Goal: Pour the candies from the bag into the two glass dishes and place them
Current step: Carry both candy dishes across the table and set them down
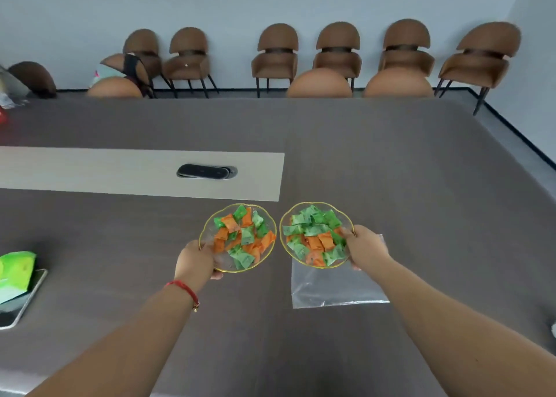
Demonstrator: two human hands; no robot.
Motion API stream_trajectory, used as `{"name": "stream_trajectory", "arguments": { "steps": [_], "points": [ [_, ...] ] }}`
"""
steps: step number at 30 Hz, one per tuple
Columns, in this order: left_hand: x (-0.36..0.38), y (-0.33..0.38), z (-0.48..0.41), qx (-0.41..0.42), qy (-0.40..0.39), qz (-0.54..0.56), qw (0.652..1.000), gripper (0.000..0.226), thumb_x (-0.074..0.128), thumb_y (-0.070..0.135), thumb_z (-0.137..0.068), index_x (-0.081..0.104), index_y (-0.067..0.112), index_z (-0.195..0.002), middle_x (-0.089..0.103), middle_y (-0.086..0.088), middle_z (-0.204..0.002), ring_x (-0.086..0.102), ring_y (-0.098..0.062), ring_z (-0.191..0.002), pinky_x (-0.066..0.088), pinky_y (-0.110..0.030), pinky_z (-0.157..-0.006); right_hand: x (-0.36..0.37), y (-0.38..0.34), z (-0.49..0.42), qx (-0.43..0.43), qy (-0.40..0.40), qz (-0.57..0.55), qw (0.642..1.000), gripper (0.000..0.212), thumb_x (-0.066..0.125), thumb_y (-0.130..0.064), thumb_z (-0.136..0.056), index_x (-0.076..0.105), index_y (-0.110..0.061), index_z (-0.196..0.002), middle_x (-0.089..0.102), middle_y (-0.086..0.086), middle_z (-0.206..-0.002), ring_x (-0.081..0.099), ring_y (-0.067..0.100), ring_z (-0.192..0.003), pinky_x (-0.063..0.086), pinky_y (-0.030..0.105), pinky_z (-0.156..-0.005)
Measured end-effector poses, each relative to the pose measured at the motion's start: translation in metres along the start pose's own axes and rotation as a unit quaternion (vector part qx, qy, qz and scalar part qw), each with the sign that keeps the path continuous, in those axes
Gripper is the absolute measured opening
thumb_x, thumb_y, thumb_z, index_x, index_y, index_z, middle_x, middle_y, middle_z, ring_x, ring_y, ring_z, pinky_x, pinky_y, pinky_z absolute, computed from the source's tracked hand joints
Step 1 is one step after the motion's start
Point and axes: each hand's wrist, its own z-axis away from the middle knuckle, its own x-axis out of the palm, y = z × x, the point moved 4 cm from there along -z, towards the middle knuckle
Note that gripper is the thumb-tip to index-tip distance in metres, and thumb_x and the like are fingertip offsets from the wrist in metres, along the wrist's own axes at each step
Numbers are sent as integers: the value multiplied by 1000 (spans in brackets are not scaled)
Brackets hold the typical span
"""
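Observation:
Two gold-rimmed glass dishes sit side by side at the middle of the table, both filled with green and orange wrapped candies. My left hand (194,260) grips the near-left rim of the left dish (272,225). My right hand (365,247) grips the right rim of the right dish (284,216). An empty clear plastic bag (337,288) lies flat on the table, partly under the right dish and my right forearm. I cannot tell whether the dishes are lifted or resting on the table.
A green packet (15,272) lies on a phone (21,306) at the left edge. A black cable port (207,171) sits in the light strip (90,171) beyond the dishes. Brown chairs (278,54) line the far wall.

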Motion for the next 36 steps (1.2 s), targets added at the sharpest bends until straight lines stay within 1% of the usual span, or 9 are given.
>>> {"name": "stream_trajectory", "arguments": {
  "steps": [6,11,13,16,20,26,30,33,36],
  "points": [
    [-30,27,-29,1,18,67,998,28,39,22,-97,58,3,-97,70,-13,-80,66,-22,-39,47,-20,-39,22,-56,-30,-1,-22,-44,999,32,34,-32,-101,52,-12,-83,61,6,-49,56,17,-33,43,24,-42],
    [-47,48,-66,-5,31,120,992,27,39,18,-96,62,5,-93,71,-12,-78,67,-23,-41,53,-25,-47,30,-88,-64,24,-29,-87,995,30,33,-32,-101,53,-11,-107,73,9,-73,69,19,-45,39,19,-32],
    [-49,57,-85,2,44,114,993,28,40,20,-95,63,4,-93,72,-12,-78,68,-24,-43,55,-27,-52,31,-97,-80,31,-30,-100,994,30,33,-31,-101,53,-11,-112,72,9,-76,69,19,-46,38,18,-32],
    [-44,69,-116,4,58,106,993,28,38,20,-95,62,5,-94,71,-13,-79,66,-23,-41,52,-26,-48,31,-103,-107,47,-22,-113,992,29,34,-30,-101,54,-12,-114,73,11,-76,68,17,-45,40,19,-35],
    [-20,88,-167,0,46,108,993,28,39,19,-95,62,3,-93,70,-15,-82,68,-28,-50,59,-33,-53,37,-103,-162,70,-17,-110,991,31,34,-29,-101,55,-12,-117,73,12,-76,67,19,-46,42,21,-38],
    [30,104,-249,-18,40,114,992,31,40,26,-98,61,3,-96,67,-14,-83,65,-26,-55,50,-24,-41,49,-106,-237,63,7,-135,989,29,47,-38,-97,61,-13,-99,71,7,-74,64,9,-41,47,26,-46],
    [68,92,-305,-70,32,143,987,29,42,25,-98,59,3,-94,68,-15,-83,67,-29,-58,58,-33,-53,63,-89,-290,107,36,-119,986,27,34,-29,-101,53,-13,-110,73,10,-75,70,23,-60,46,29,-50],
    [91,83,-345,-81,37,99,991,28,43,26,-97,59,4,-93,70,-13,-79,69,-32,-59,57,-31,-53,75,-75,-322,127,58,-115,983,27,33,-29,-100,52,-13,-109,73,13,-72,68,24,-62,45,31,-53],
    [114,80,-379,-75,31,79,994,27,44,27,-96,59,4,-92,69,-11,-77,65,-30,-58,61,-39,-66,92,-59,-346,148,56,-107,982,28,32,-32,-101,53,-14,-109,73,14,-69,63,22,-58,45,33,-57]
  ]
}}
